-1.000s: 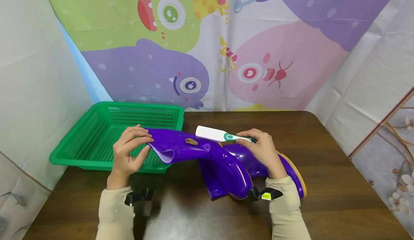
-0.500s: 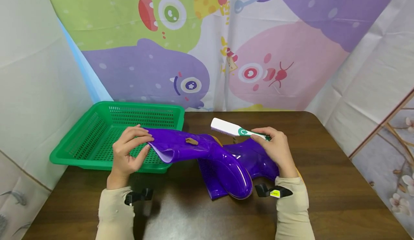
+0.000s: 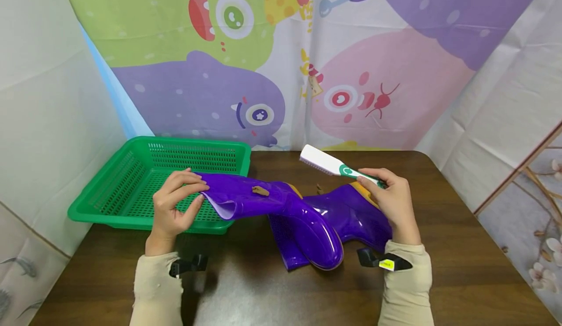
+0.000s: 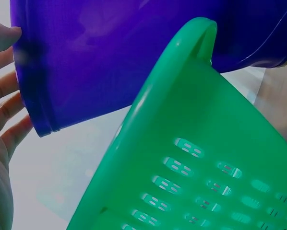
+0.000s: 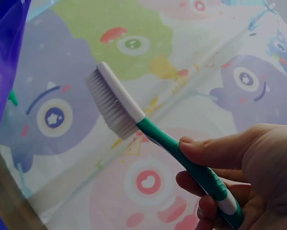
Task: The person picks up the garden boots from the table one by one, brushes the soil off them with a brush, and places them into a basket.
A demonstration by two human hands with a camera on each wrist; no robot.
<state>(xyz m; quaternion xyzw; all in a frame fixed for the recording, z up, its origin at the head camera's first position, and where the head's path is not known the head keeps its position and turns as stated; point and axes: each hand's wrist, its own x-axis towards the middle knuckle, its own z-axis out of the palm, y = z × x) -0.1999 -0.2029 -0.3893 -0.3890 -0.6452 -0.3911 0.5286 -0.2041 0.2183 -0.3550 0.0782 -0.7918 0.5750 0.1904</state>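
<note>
My left hand [image 3: 175, 209] holds a purple rain boot [image 3: 239, 199] by its cuff, fingers over the top edge and thumb at the opening. The boot slants with its toe toward the right front, and a brown clump [image 3: 260, 191] sticks to its shaft. My right hand [image 3: 391, 201] grips a scrubbing brush [image 5: 119, 96] by its green and white handle. Its bristles point down and left, in the air above and right of the held boot. Below lies a second purple rain boot [image 3: 347, 211], partly hidden by the first one.
A green perforated basket [image 3: 94, 209] stands at the back left, its near right corner behind the held boot. Another small brown clump [image 3: 319, 189] shows at the second boot's far side. Beyond the wooden table [image 3: 246, 292] hangs a cartoon-print cloth [image 3: 298, 111].
My right hand has moved the brush from above the held boot's shaft up and to the right, uncovering more of the second boot. My left hand and its boot have stayed in place.
</note>
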